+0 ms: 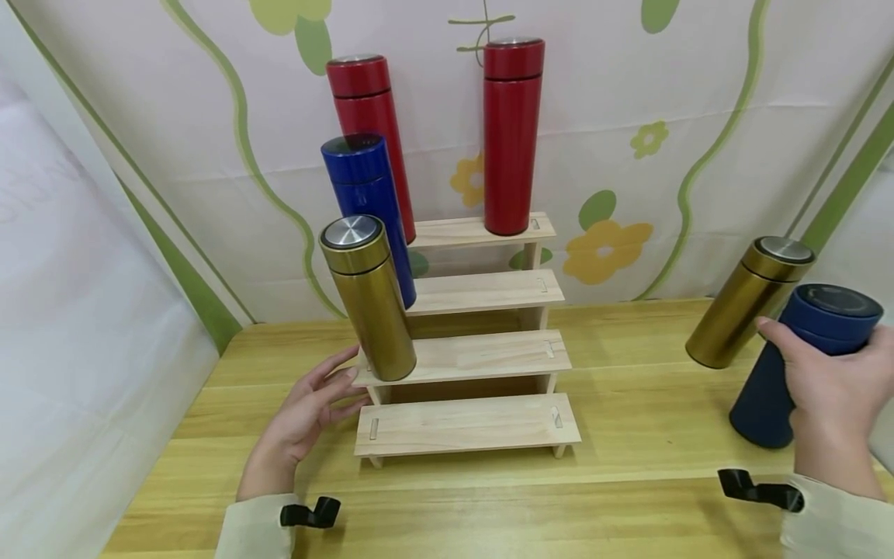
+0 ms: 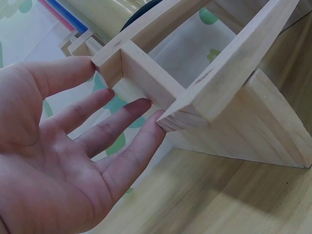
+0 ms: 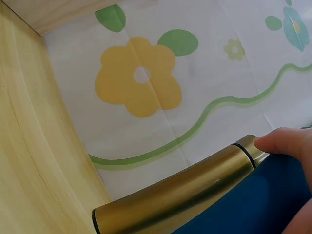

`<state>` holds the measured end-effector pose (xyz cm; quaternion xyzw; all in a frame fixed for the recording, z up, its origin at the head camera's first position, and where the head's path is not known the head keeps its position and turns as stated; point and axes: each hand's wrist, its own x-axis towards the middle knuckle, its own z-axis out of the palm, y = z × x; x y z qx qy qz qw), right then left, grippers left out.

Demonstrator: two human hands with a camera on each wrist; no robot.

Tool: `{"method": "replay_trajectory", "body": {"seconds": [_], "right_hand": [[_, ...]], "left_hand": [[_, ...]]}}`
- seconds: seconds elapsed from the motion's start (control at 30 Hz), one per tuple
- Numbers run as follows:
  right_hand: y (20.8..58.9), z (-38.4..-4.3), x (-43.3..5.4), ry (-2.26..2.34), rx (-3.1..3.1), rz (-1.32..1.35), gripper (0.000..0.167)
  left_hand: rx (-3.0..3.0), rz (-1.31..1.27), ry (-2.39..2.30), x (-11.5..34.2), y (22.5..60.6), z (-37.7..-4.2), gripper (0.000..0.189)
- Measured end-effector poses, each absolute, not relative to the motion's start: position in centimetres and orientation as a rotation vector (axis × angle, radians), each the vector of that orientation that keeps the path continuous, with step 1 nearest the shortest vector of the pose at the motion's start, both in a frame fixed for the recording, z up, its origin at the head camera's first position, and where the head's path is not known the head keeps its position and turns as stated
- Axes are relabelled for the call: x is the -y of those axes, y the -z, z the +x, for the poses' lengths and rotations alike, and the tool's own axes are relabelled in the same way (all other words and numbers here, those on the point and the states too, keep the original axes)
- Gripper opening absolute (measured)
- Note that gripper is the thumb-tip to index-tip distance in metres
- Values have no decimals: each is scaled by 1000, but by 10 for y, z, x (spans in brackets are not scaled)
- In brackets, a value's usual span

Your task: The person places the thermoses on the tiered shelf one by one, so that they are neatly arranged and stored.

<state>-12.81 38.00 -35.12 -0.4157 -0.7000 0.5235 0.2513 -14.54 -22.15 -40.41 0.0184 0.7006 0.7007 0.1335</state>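
Note:
My right hand [image 1: 838, 380] grips a dark blue thermos [image 1: 761, 396] near its lid, at the right of the table. Just behind it stands a gold thermos [image 1: 740, 303], also seen beside the blue one in the right wrist view. With fingers spread, my left hand [image 1: 307, 411] touches the left end of a stepped wooden stand [image 1: 468, 423]; its fingertips meet the plank edges in the left wrist view. Along the stand's left side are a gold thermos [image 1: 377, 318], a blue thermos [image 1: 370, 194] and a red thermos [image 1: 363, 116], one per step. Another red thermos [image 1: 513, 147] is at the top right.
The wooden table [image 1: 489, 512] runs under the stand and meets a flower-printed cloth [image 1: 419, 31] at the back. White cloth [image 1: 84, 310] hangs along the left side. Bare plank shows to the right of the thermoses on the lower steps.

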Motion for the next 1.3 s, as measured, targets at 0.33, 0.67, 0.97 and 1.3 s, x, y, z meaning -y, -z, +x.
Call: {"method": "replay_trajectory", "body": {"seconds": [0.33,0.67,0.97,1.3], "right_hand": [[348,-129,-373,-1556,1743,-1003,88],[340,-129,-361,-1717,1670,-836,84],[344,-130,-353,-1695,1927,-722,73],[358,-131,-340,-1915,1963,-374,66]], "left_hand": [[-2026,68,-2036,224,405,-144,65],[-2019,75,-2043,224,406,-144,65],[-2021,84,-2031,223,405,-145,65],[-2012,77,-2041,222,405,-146,64]]}}
